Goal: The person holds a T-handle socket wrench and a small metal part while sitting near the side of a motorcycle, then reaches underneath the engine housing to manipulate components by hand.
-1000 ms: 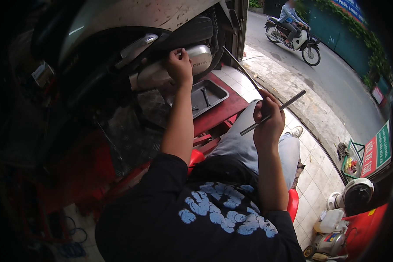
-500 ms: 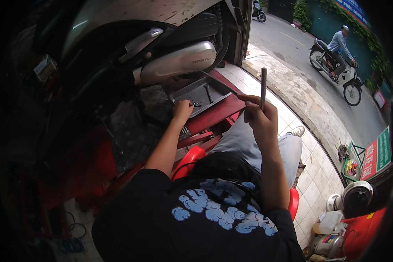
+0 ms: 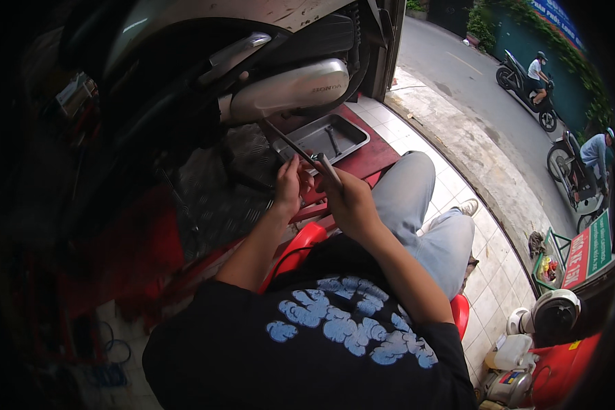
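Right hand (image 3: 354, 199): closed around the crossbar of the T-handle tool (image 3: 328, 169), which the person holds above the lap, shaft slanting up and left.
Left hand (image 3: 290, 186): just beside the tool, fingers bent; whether it grips anything cannot be told.
Metal tray (image 3: 350, 134): beyond both hands, a wrench (image 3: 332, 140) lying in it.
Silver cover (image 3: 287, 94): seated on the motorbike (image 3: 311, 51).
Progress: tool in hand, wrench set aside; whether fasteners are out or remain cannot be told.
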Available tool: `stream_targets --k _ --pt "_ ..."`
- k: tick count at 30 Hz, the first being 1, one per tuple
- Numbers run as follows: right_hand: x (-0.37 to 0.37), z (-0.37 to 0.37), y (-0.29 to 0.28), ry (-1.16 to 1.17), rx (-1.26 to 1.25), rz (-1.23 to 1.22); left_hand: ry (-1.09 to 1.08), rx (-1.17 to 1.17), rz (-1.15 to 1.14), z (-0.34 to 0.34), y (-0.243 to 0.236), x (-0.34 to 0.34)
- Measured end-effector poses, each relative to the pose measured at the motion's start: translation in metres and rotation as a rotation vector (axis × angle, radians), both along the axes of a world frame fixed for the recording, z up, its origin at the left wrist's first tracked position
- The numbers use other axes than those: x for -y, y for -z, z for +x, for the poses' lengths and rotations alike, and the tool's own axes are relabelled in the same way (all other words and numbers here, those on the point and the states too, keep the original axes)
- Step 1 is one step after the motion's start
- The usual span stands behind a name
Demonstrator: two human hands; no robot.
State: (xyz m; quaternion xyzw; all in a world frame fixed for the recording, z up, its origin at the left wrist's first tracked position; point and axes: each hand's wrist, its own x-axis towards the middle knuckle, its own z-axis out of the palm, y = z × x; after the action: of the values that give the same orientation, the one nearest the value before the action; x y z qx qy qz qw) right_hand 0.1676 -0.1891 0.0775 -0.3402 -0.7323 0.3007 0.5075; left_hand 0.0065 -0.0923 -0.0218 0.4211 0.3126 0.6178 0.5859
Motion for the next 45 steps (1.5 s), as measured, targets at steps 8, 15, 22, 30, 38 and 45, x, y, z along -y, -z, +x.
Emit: stream_targets --k 8,15,22,30,38,45 --pt "-0.011 -0.01 0.023 -0.008 0.139 0.171 -0.101 0.076 0.012 -0.018 -0.03 0.016" --pt "-0.015 -0.007 0.034 -0.015 0.112 0.229 -0.135 0.094 0.043 -0.016 -0.027 0.016" --pt "-0.011 -0.005 0.033 -0.051 0.134 0.171 -0.128 0.089 0.069 -0.019 -0.027 0.014" --pt "-0.008 -0.013 0.035 -0.134 -0.018 -0.091 -0.113 0.086 -0.002 -0.021 -0.029 0.015" --pt "-0.002 -0.026 0.027 -0.504 -0.641 -0.692 -0.097 0.043 -0.026 -0.03 -0.037 0.016" --pt "0.013 -0.047 0.01 -0.414 -1.054 -0.924 -0.159 0.026 -0.044 -0.03 -0.045 0.016"
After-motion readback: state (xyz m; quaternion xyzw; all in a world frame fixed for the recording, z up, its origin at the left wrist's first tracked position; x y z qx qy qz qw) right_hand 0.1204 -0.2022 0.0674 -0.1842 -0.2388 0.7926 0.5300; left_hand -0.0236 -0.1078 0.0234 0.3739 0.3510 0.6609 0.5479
